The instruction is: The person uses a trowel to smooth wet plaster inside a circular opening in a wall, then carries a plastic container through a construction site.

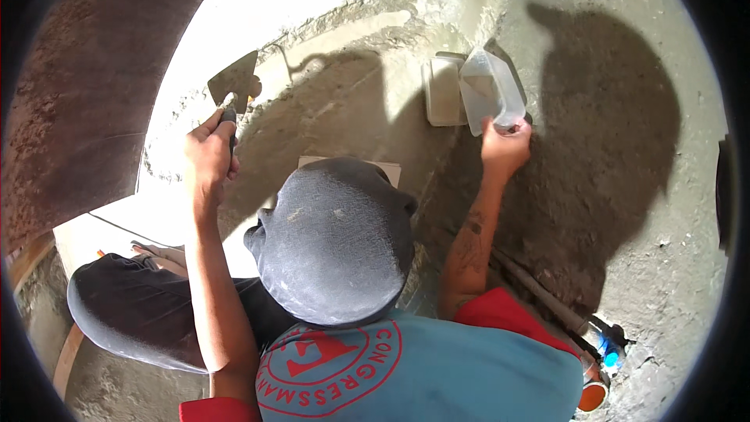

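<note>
- Far left, we have one dark brown panel (86, 94), curving along the rim.
- Next along, here's our left hand (208, 155), fingers clamped around the handle of one pointed trowel (234, 82); its blade points away from us, over sunlit cement (176, 137).
- Centre stage, one dark grey cap (336, 242) fills our view, with one pale flat board (388, 173) peeking out beyond it.
- Right of that, we count one pale rectangular box (445, 94), and just beside it one translucent plastic container (496, 86), open and tilted; whether the two touch, we can't tell.
- And there's our right hand (506, 148), fingers pinched on the container's near end.
- Two hands, two tools: we'd judge this as mortar work, at a handling step between trowel strokes. The next move seems to call for a steady container and a controlled trowel angle.
- Lower right, we spot one small blue object (611, 359) above one orange pipe end (594, 397).
</note>
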`<control>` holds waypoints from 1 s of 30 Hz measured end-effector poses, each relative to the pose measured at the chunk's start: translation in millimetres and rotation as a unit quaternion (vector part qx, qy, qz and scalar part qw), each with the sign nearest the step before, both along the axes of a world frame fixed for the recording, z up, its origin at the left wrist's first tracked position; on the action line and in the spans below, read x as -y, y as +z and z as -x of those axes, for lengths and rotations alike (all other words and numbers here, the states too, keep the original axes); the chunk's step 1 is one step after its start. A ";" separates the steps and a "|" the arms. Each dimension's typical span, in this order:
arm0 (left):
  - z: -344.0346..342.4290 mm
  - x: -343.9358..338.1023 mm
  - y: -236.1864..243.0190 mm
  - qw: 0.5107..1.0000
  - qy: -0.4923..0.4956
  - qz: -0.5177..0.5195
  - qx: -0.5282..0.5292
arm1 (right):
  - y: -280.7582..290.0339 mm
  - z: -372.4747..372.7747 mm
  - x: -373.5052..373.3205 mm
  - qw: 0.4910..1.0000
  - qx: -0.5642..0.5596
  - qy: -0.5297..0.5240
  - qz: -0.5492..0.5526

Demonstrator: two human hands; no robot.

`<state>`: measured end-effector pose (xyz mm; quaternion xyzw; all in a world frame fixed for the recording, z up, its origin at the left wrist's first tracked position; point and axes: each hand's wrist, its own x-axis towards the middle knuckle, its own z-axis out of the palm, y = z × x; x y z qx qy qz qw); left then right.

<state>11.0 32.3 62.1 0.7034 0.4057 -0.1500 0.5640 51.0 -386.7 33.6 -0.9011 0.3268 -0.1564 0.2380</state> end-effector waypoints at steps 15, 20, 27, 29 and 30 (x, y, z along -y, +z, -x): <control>1.1 3.7 2.1 1.000 -0.014 -0.020 0.000 | -14.2 20.2 -23.5 0.987 0.009 0.118 0.107; 4.7 1.4 -3.1 1.000 -0.007 -0.024 -0.012 | -16.7 26.1 -23.3 0.985 0.013 0.121 0.124; 7.5 2.0 -20.8 0.954 -0.168 -0.238 0.070 | -16.9 -5.0 -44.1 0.994 0.035 0.089 0.057; -5.7 -5.3 -1.0 0.913 -0.257 -0.313 0.051 | -22.7 -18.8 -65.4 0.997 -0.005 0.075 0.003; -19.8 -4.5 11.1 0.901 -0.293 -0.319 0.032 | -31.2 -25.2 -71.1 0.997 -0.008 0.077 0.000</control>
